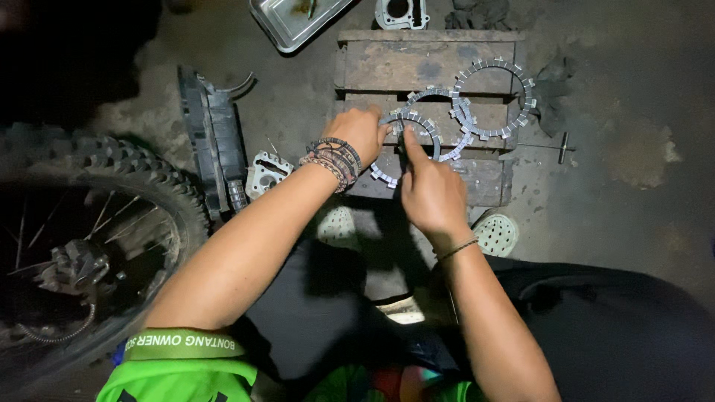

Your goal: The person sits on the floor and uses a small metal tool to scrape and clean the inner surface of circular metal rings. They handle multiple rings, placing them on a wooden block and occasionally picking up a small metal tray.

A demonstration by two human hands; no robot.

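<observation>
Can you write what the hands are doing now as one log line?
left hand: on toothed ring | right hand: finger pointing at the ring | place: wooden pallet | nearby: larger ring

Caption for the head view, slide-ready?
Both hands on a toothed ring atop a wooden pallet.

Both hands meet on a toothed grey metal ring (406, 145) lying on the weathered wooden pallet (424, 63). The left hand (361, 132) grips the ring's rim; the right hand (430, 195) presses a finger inside it. Two more toothed rings (491, 100) lie on the pallet just beyond.
</observation>
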